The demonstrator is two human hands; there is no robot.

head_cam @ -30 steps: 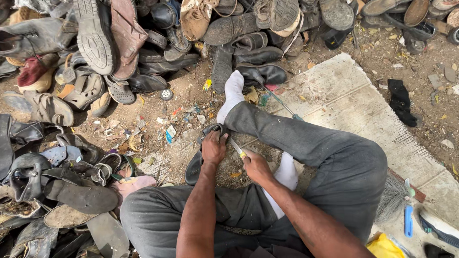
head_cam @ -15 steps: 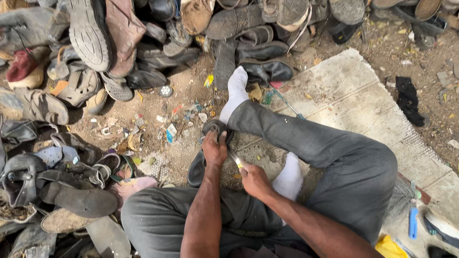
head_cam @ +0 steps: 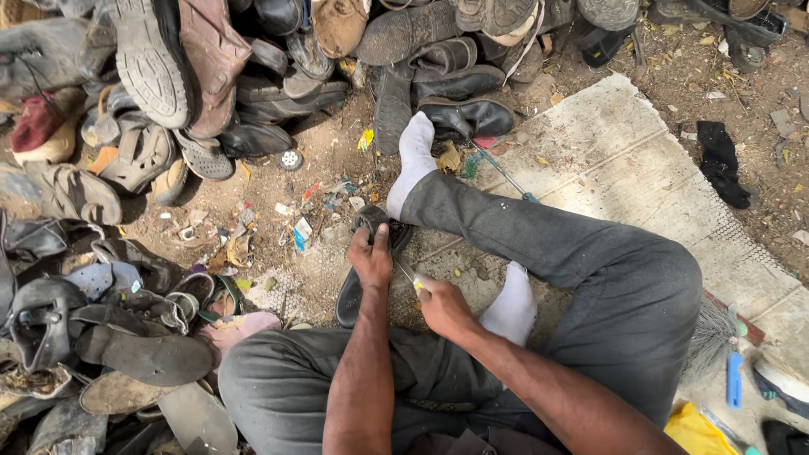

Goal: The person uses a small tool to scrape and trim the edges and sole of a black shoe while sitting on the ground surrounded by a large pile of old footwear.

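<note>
Shoe (head_cam: 364,278), dark, lies on the ground between the person's legs, toe end up by the grey trouser leg (head_cam: 539,244). Left hand (head_cam: 372,257) presses down on its upper end, fingers curled over it. Right hand (head_cam: 440,305) is clenched on a small tool (head_cam: 410,278) with a yellowish handle, thin metal tip aimed at the shoe just beside the left fingers.

Risks, as I judge them: tip sits very close to the left hand, so a slip off the worn surface could jab the fingers or the socked foot (head_cam: 511,307) next to it. Shoe rests on loose dirt and could skid under pressure. Too much force could tear the material.

Packaging: small scraps of wrapper litter the dirt above the shoe, one blue and white (head_cam: 301,232), one yellow (head_cam: 365,139) near the shoe pile (head_cam: 211,76). A yellow bag (head_cam: 695,430) lies bottom right beside a blue-handled tool (head_cam: 735,379). Any print is too small to tell.
</note>
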